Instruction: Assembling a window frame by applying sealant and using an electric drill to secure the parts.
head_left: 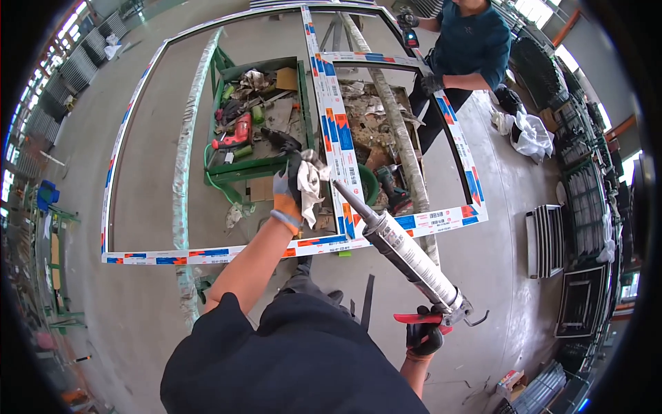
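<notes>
My right hand (pixel 423 337), in a dark glove, is closed around the red handle of a caulking gun (pixel 407 254). The gun carries a white cartridge and slants up to the left. Its dark nozzle ends beside the middle bar of a large window frame (pixel 339 134), which is wrapped in white, blue and red protective tape. Just left of the nozzle tip, a crumpled white rag (pixel 311 185) hangs from my gloved left hand (pixel 288 190), whose fingers are closed on it. Part of those fingers is hidden by the rag.
The frame lies across wrapped support rails (pixel 186 152). Beneath it stands a green tool cart (pixel 238 169) with a red power drill (pixel 236 132), rags and scraps. At the far right a co-worker (pixel 472 41) holds a cordless drill (pixel 410 36), one gloved hand at the frame.
</notes>
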Motion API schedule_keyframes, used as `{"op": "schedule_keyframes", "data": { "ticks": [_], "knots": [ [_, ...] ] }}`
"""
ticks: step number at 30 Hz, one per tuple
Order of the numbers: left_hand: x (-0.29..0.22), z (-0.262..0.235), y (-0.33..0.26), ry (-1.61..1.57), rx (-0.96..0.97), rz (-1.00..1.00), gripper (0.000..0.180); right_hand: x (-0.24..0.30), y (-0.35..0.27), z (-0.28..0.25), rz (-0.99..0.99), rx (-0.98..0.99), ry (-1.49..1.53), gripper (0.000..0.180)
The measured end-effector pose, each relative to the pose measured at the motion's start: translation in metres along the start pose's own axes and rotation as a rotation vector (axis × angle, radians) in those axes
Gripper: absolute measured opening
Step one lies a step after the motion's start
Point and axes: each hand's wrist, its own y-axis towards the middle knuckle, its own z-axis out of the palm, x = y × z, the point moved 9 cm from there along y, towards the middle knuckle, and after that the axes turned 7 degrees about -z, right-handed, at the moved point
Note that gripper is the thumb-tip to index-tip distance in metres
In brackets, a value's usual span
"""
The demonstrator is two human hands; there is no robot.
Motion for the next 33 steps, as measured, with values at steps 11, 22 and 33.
{"op": "schedule_keyframes", "data": {
  "ticks": [11,22,33],
  "knots": [
    [-0.006,0.113,-0.065,0.835,0.046,0.446,0.038,-0.004,0.014,-0.015,-0.077,-0.099,-0.281,0.064],
    [0.019,0.072,-0.018,0.436,-0.025,-0.172,0.026,-0.005,-0.004,0.003,-0.010,-0.020,0.070,0.058],
    [0.072,0.176,-0.109,1.021,0.410,0.323,0.023,-0.005,0.011,0.013,-0.046,-0.010,0.196,0.057]
  ]
}}
